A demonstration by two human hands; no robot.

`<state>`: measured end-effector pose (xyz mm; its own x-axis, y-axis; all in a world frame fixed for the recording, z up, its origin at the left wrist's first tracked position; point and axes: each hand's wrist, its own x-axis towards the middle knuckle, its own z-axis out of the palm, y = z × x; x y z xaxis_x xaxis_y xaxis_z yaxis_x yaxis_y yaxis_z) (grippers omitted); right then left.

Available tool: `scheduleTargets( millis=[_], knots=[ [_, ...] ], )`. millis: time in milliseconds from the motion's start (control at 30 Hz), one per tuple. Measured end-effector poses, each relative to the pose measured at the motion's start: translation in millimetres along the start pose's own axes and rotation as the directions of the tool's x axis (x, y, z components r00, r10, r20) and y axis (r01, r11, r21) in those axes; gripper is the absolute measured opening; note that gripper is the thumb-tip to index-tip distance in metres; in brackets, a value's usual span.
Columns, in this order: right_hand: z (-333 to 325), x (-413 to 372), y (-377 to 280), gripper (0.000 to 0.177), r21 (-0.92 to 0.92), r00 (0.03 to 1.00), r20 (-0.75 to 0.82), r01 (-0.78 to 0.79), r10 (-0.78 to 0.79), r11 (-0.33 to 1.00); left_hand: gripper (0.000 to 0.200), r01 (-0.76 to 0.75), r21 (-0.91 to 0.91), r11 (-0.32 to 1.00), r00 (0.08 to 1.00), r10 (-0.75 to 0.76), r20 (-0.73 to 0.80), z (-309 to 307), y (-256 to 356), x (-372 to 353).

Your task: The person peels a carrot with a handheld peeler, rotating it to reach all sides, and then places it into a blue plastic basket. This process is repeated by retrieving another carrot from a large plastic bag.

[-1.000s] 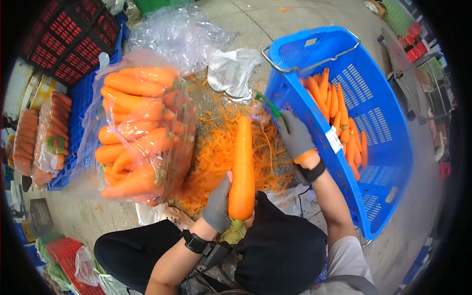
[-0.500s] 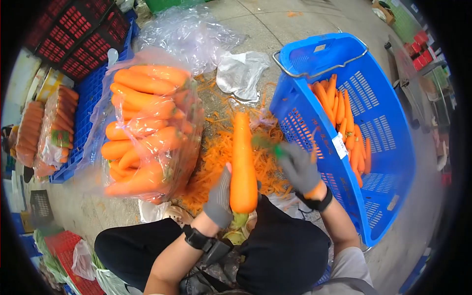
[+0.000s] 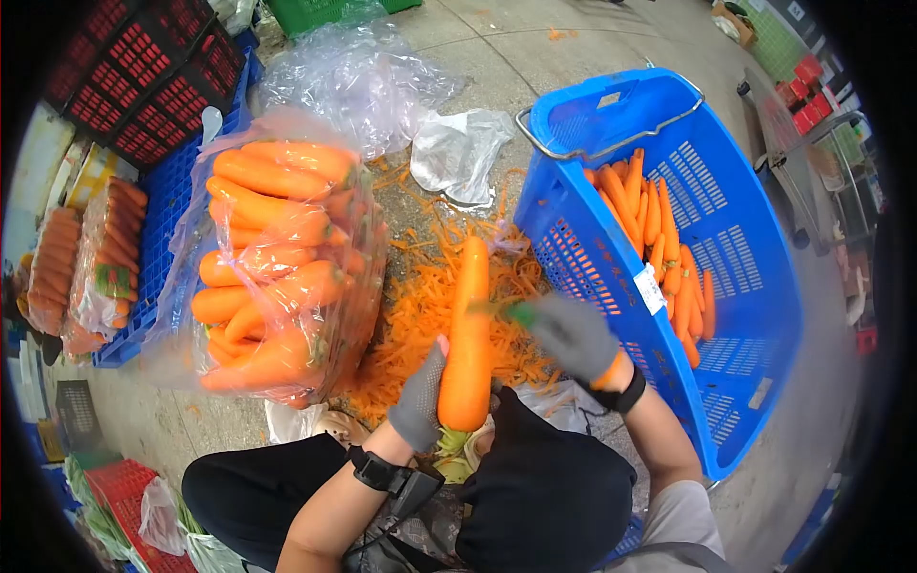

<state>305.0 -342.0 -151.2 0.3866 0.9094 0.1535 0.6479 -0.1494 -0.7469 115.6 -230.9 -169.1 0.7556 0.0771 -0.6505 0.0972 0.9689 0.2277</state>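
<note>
Upright between my knees stands a large carrot, smooth and bright orange. My left hand, in a grey glove, is closed around its lower left side. In my grey-gloved right hand is a green-handled peeler, smeared by motion, with its blade end at the carrot's upper right side. Below them orange peelings are heaped on the floor. To the left a clear plastic bag is packed with large carrots. Several carrots lie in the blue basket on my right.
Crumpled clear plastic and a white bag lie beyond the peelings. At far left, more bagged carrots rest by a blue pallet, near stacked black crates. A red crate is at lower left.
My right hand has brought the peeler leftward and down, against the carrot. The carrot has dropped slightly, and the whole view has shifted a little.
</note>
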Motion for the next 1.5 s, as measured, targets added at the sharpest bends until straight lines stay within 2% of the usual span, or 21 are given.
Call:
scheduleTargets(
  millis=[33, 100, 167, 267, 333, 367, 400, 500, 567, 633, 700, 733, 833, 867, 933, 967, 1000, 1033, 1100, 1433, 1500],
  knots=[
    [-2, -7, -4, 0.021, -0.041, 0.956, 0.264, 0.145, -0.129, 0.989, 0.052, 0.004, 0.002, 1.0, 1.0, -0.004, 0.002, 1, 0, -2],
    [-1, -2, 2, 0.02, 0.041, 0.968, 0.242, 0.063, -0.071, 0.997, 0.054, 0.035, 0.054, 0.998, 0.994, -0.041, 0.104, 4, -2, -8],
    [1, 18, 41, 0.02, -0.174, 0.976, -0.213, -0.087, 0.049, 0.981, 0.055, 0.079, 0.045, 0.996, 0.98, -0.086, 0.18, -2, -6, -14],
    [4, 25, 44, 0.02, -0.107, 0.919, -0.355, -0.221, 0.17, 0.969, 0.056, 0.065, 0.029, 0.997, 0.969, -0.07, 0.236, -3, 3, -16],
    [8, 5, 14, 0.021, -0.115, 0.97, -0.238, -0.067, 0.038, 0.991, 0.055, 0.02, -0.006, 1.0, 0.979, -0.019, 0.205, -9, 5, -17],
    [10, 1, 3, 0.021, -0.114, 0.986, -0.137, 0.08, -0.095, 0.99, 0.055, 0.095, -0.081, 0.992, 0.972, -0.075, 0.225, -16, 9, -12],
    [14, 3, 4, 0.021, -0.111, 0.986, -0.139, 0.081, -0.096, 0.99, 0.056, 0.181, -0.148, 0.972, 0.958, -0.14, 0.25, -21, 12, -11],
    [20, 3, 26, 0.02, -0.149, 0.994, -0.109, -0.01, -0.007, 0.989, 0.058, 0.224, -0.163, 0.961, 0.954, -0.182, 0.237, -25, 13, -18],
    [7, 28, 36, 0.021, -0.157, 0.949, -0.255, -0.228, 0.184, 0.961, 0.06, 0.24, -0.182, 0.953, 0.926, -0.169, 0.337, -27, 12, -18],
    [6, 15, 17, 0.024, -0.076, 0.95, -0.282, -0.161, 0.133, 0.984, 0.06, 0.198, -0.158, 0.967, 0.945, -0.146, 0.294, -24, 13, -29],
    [14, -5, 6, 0.026, -0.134, 0.971, 0.002, 0.238, -0.24, 0.962, 0.06, 0.238, -0.211, 0.948, 0.93, -0.16, 0.33, -17, 15, -33],
    [15, -2, 11, 0.026, -0.135, 0.971, 0.001, 0.237, -0.239, 0.962, 0.06, 0.285, -0.245, 0.927, 0.908, -0.18, 0.377, -15, 16, -32],
    [15, 11, 38, 0.027, -0.258, 0.945, -0.306, -0.195, 0.112, 0.946, 0.059, 0.316, -0.309, 0.897, 0.895, -0.174, 0.412, -27, 16, -29],
    [7, 17, 37, 0.027, -0.113, 0.913, -0.309, -0.315, 0.268, 0.942, 0.059, 0.314, -0.309, 0.898, 0.895, -0.172, 0.412, -26, 16, -29],
    [3, 13, 14, 0.026, 0.007, 0.936, -0.263, -0.239, 0.232, 0.971, 0.059, 0.019, -0.14, 0.99, 0.996, -0.006, 0.092, -20, 14, -27],
    [6, 3, 3, 0.026, 0.133, 0.952, -0.216, -0.19, 0.215, 0.973, 0.059, 0.013, -0.156, 0.988, 0.997, -0.001, 0.072, -16, 11, -26],
    [10, -3, -3, 0.026, 0.033, 0.985, -0.171, 0.042, -0.035, 0.999, 0.06, -0.057, -0.157, 0.986, 0.992, 0.074, 0.106, -8, 14, -18],
    [12, -6, -10, 0.026, 0.037, 0.986, -0.161, 0.05, -0.043, 0.998, 0.061, -0.128, -0.157, 0.979, 0.978, 0.151, 0.146, -4, 19, -11],
    [13, -16, -21, 0.027, -0.029, 0.945, 0.147, 0.301, -0.293, 0.953, 0.061, -0.148, -0.144, 0.978, 0.98, 0.165, 0.108, -13, 24, 4],
    [34, -18, -11, 0.033, -0.149, 0.918, 0.145, 0.39, -0.37, 0.909, 0.055, -0.169, -0.139, 0.976, 0.97, 0.19, 0.152, -14, 20, 10],
    [37, -8, -4, 0.029, -0.261, 0.947, 0.174, 0.31, -0.272, 0.914, 0.055, -0.169, -0.088, 0.982, 0.982, 0.176, 0.072, -10, 18, 5]
  ],
)
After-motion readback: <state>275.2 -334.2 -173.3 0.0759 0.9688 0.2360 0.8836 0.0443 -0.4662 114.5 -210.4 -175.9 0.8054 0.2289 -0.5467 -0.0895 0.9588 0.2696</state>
